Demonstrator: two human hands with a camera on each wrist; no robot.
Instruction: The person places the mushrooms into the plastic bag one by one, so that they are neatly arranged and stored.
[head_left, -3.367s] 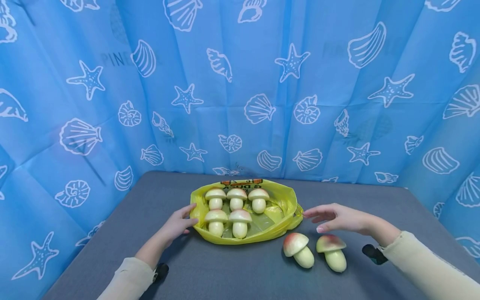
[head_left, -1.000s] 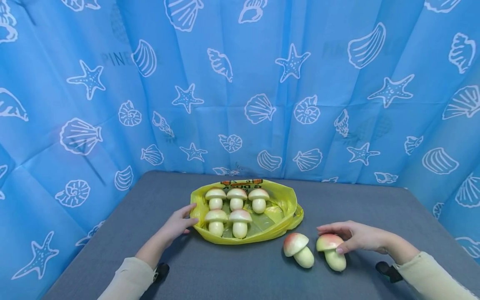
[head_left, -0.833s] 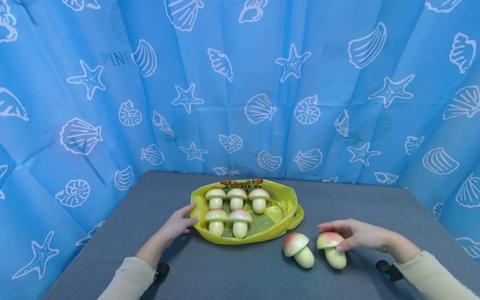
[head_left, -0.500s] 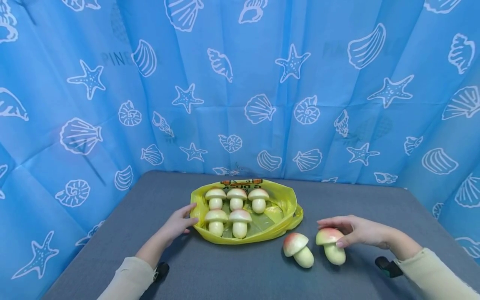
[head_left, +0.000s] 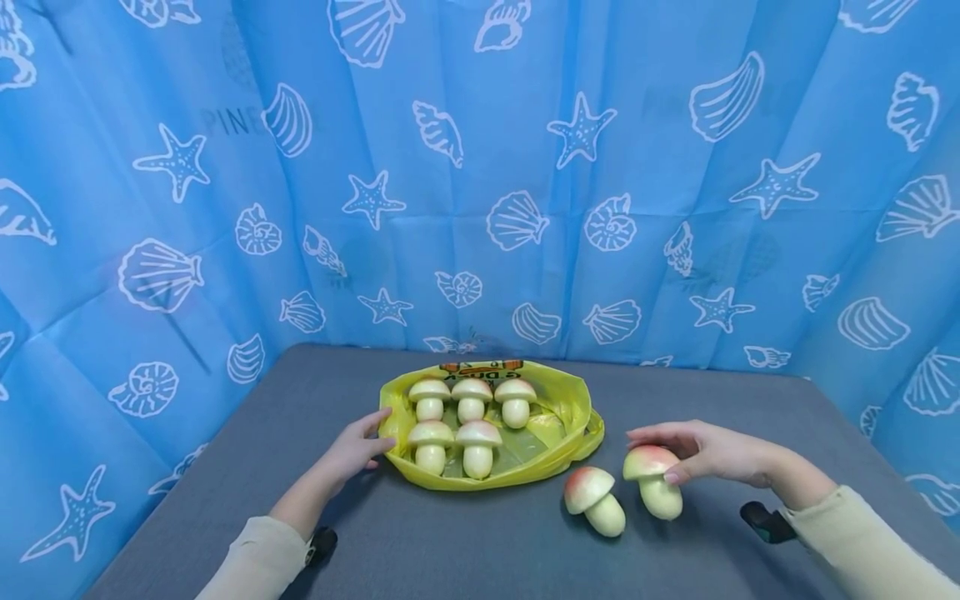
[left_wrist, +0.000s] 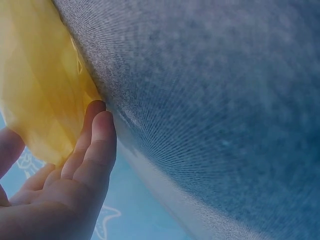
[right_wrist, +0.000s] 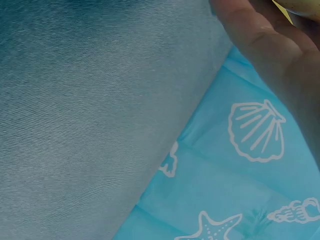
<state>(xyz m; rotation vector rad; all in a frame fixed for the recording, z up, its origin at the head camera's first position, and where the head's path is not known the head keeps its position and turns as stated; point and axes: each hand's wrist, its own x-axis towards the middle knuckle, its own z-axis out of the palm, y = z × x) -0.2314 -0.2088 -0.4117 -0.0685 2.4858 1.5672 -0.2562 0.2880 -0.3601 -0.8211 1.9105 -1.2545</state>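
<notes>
My right hand (head_left: 720,454) holds a toy mushroom (head_left: 662,498) between thumb and fingers, just above the table. It has a cream stem and a cap tinged red. A second, similar mushroom (head_left: 604,515) lies tilted on the table to its left. At the centre stands a yellow plastic bag (head_left: 576,417), its mouth spread wide, with several mushrooms (head_left: 477,460) upright inside in two rows. My left hand (head_left: 352,446) rests against the bag's left side. In the left wrist view its extended fingers (left_wrist: 102,135) touch the yellow plastic (left_wrist: 45,85).
A grey cloth-covered table (head_left: 360,550) carries everything. Behind it and along both sides hangs a blue curtain (head_left: 465,183) with white shells and starfish. Inside the bag, a bare stretch of its bottom (head_left: 525,450) shows at the right.
My right hand has gone from the bag's right edge to the right-hand mushroom, taken hold of it, and raised it slightly up and left. My left hand has stayed put.
</notes>
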